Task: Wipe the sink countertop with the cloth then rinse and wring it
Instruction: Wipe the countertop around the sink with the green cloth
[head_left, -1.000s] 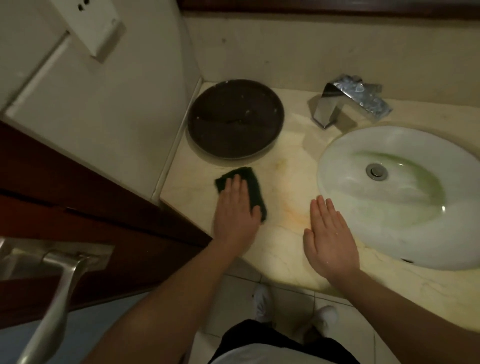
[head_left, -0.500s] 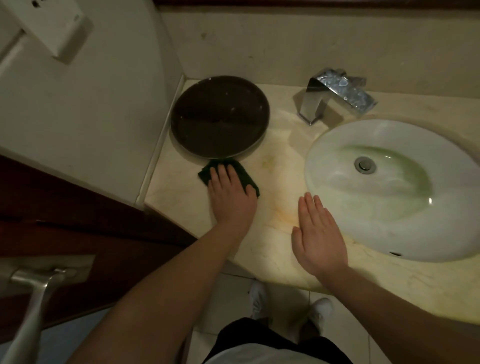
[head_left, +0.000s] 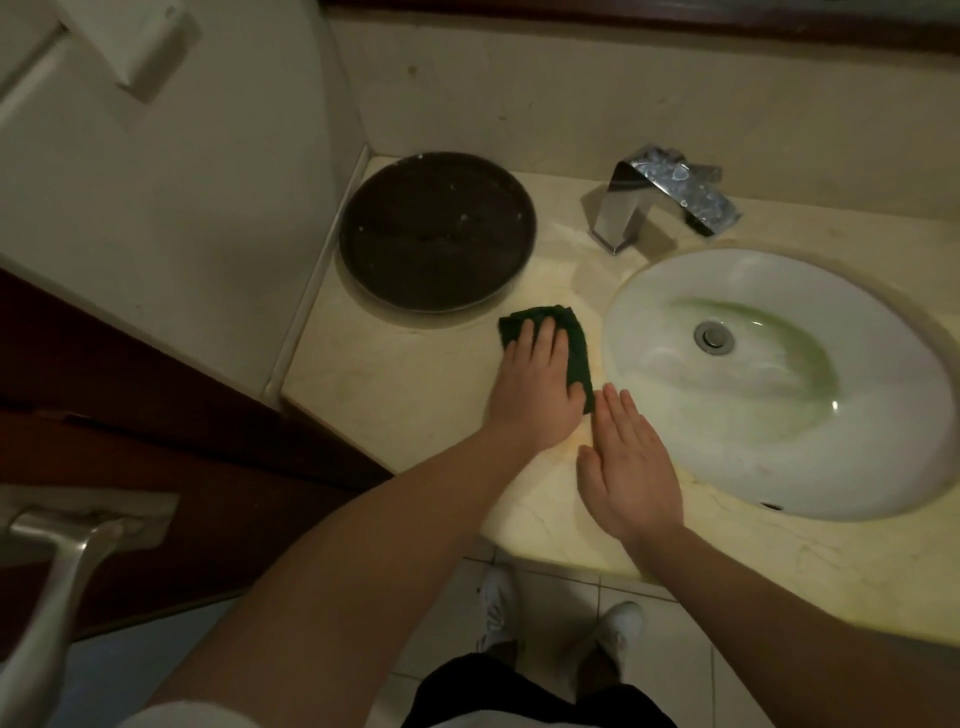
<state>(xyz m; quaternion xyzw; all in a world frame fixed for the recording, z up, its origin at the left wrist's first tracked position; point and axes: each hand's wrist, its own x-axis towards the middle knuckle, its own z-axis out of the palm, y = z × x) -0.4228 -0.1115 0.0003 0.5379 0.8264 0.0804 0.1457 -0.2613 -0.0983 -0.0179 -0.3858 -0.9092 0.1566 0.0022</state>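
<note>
A dark green cloth (head_left: 571, 332) lies flat on the beige marble countertop (head_left: 395, 384), between the round tray and the sink. My left hand (head_left: 535, 389) presses down on the cloth with its fingers spread over it; most of the cloth is hidden under the palm. My right hand (head_left: 626, 467) rests flat on the countertop just right of the left hand, fingers together, holding nothing. The white oval sink basin (head_left: 779, 384) lies to the right, with a metal drain (head_left: 714, 336) in its middle. A chrome faucet (head_left: 660, 195) stands behind the basin.
A round dark brown tray (head_left: 436, 228) sits in the back left corner of the countertop against the wall. A dark wooden door with a metal handle (head_left: 57, 582) is at the left. My white shoes (head_left: 498, 603) stand on the tiled floor below the counter edge.
My left hand has slid the cloth to the right, from in front of the tray toward the sink rim and close to my right hand. The right hand has stayed flat on the counter.
</note>
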